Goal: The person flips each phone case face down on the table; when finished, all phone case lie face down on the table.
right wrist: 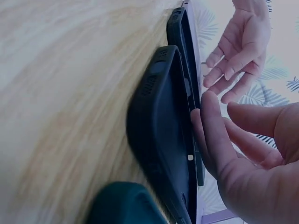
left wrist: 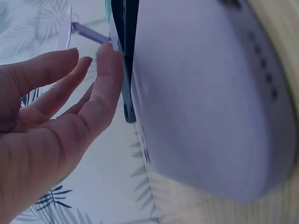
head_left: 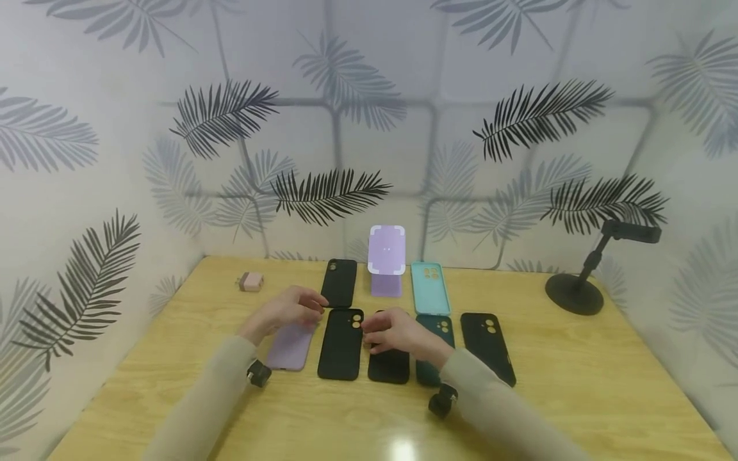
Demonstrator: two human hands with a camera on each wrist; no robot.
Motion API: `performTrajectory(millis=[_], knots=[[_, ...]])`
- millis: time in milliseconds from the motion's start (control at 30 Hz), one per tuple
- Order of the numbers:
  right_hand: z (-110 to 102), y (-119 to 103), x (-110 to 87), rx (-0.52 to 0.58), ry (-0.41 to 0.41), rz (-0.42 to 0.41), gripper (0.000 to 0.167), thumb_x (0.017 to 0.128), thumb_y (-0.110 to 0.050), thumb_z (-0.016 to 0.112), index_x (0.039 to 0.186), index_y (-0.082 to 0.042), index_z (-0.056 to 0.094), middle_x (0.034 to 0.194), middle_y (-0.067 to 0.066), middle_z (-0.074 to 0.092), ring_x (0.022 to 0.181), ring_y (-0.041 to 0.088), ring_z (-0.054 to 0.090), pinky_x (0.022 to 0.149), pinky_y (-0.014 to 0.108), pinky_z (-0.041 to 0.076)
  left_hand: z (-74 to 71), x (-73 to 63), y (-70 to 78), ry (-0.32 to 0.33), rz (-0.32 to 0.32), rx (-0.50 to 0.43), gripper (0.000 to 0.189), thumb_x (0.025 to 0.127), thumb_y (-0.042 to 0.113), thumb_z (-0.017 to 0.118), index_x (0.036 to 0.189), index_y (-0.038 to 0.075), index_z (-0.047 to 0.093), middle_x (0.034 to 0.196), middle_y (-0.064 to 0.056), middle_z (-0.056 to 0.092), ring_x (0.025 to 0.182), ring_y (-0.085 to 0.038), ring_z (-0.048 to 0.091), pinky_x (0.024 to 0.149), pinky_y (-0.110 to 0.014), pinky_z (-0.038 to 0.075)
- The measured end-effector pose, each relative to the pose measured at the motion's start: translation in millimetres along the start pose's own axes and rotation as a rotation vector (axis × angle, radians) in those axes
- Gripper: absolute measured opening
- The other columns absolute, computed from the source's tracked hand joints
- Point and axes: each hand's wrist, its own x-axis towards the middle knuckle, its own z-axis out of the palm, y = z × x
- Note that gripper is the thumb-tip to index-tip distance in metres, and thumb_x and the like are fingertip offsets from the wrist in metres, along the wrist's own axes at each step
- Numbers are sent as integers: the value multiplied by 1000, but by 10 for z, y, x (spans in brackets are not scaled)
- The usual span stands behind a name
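My left hand [head_left: 290,307] hovers over the upper end of a lilac phone case [head_left: 288,352], its fingers loosely bent with nothing between them. In the left wrist view that lilac case [left wrist: 201,93] lies right beside the fingers. A black phone case [head_left: 339,349] lies between my two hands. Over another black phone case [head_left: 389,368] is my right hand [head_left: 398,331], partly covering it. This hand's fingers are relaxed and hold nothing. In the right wrist view, their tips overlap the edge of a black case [right wrist: 161,121].
A dark green case [head_left: 428,372] and a black case [head_left: 487,346] lie to the right. Behind are a black case [head_left: 339,283], a lilac phone stand [head_left: 387,251] and a turquoise case [head_left: 430,294]. A pink charger plug [head_left: 252,282] sits back left, a black stand [head_left: 574,294] back right.
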Motion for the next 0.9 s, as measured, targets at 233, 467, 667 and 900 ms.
performTrajectory(millis=[233,467,667,900], knots=[[-12,-47,-11,-16,-53,40,38,96,-3,59,133,8,55,134,25,57,109,31,65,80,37,61,153,0,41,0,-26,16,38,94,-5,54,131,-6,55,130,-31,56,113,-36,61,84,-39,59],[-42,-98,21,-32,-64,105,39,98,-7,58,135,5,54,138,22,55,117,31,62,74,37,61,245,0,108,-15,-24,35,43,95,-6,49,138,-6,49,133,-31,53,115,-38,60,86,-41,59],[-63,-105,42,-25,-77,110,40,98,-8,59,135,5,54,137,21,56,118,31,62,71,36,62,281,-1,125,37,-34,-14,44,96,-4,51,140,-4,46,135,-31,49,115,-37,59,86,-41,58],[-17,-117,50,-16,-106,97,42,100,-16,58,136,5,53,137,22,57,118,33,62,72,37,62,276,19,162,118,-66,-149,46,95,0,58,140,3,47,139,-27,45,100,-29,65,82,-41,59]])
